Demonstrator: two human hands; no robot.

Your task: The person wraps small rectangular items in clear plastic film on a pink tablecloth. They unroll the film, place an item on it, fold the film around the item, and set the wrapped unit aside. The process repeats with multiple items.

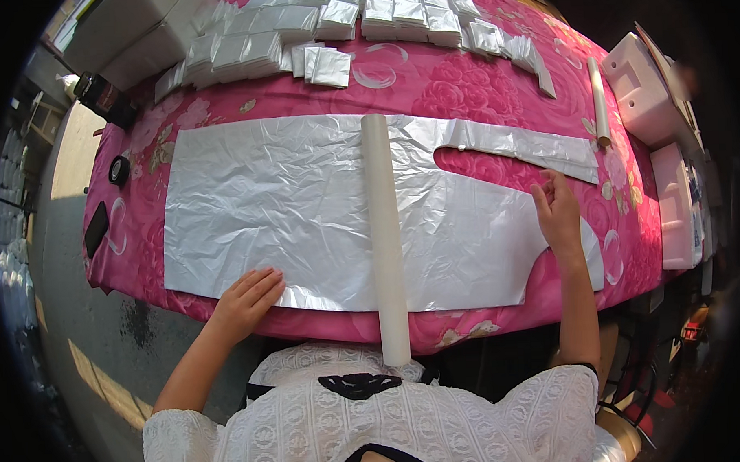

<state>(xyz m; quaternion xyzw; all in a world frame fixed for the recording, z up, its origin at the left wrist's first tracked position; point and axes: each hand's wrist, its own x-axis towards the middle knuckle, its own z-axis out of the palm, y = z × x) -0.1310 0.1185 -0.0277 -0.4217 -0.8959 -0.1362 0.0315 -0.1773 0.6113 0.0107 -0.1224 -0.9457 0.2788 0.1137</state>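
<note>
Pink floral cloth covers the tabletop, and a large silvery plastic sheet lies spread flat across it, cut with a long curved slot toward the right so that a narrow strap runs along its far edge. A long white tube lies across the middle of the sheet, running from its far edge to beyond the near edge of the tabletop. The left hand rests flat, fingers extended and together, pressing on the near left edge of the sheet, grasping nothing. The right hand sits at the sheet's right part, just below the strap; its fingers are bent and seem to pinch the plastic, though the grip itself cannot be told for certain. Along the far side of the tabletop lie rows of folded silvery packets. A second, thinner white tube lies at the far right, near white foam boxes. A roll of black tape sits at the left edge.
</note>
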